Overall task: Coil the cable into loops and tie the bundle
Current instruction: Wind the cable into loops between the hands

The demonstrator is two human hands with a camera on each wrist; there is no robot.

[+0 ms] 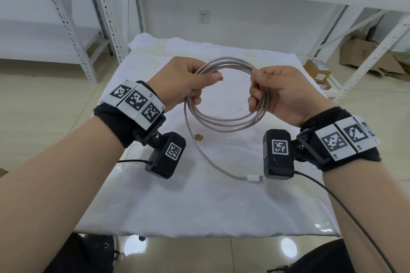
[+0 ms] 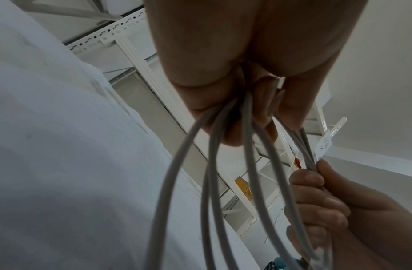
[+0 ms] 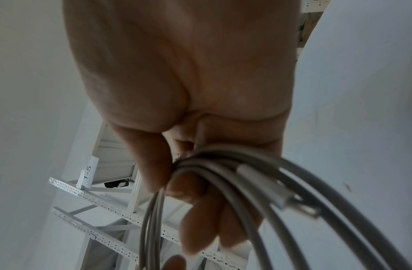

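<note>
A pale grey cable is wound into several round loops held up above a white cloth. My left hand grips the coil's left side, thumb laid over the strands. My right hand grips the right side with fingers curled round the bundle. A loose tail drops from the left side and runs down to a white plug lying on the cloth. In the left wrist view the strands fan out from my fingers. In the right wrist view a second connector lies among the loops.
The cloth covers a low table and carries small brown stains. White metal shelving stands behind and to both sides. Cardboard boxes sit on the floor at the right. Black camera leads hang from both wrists.
</note>
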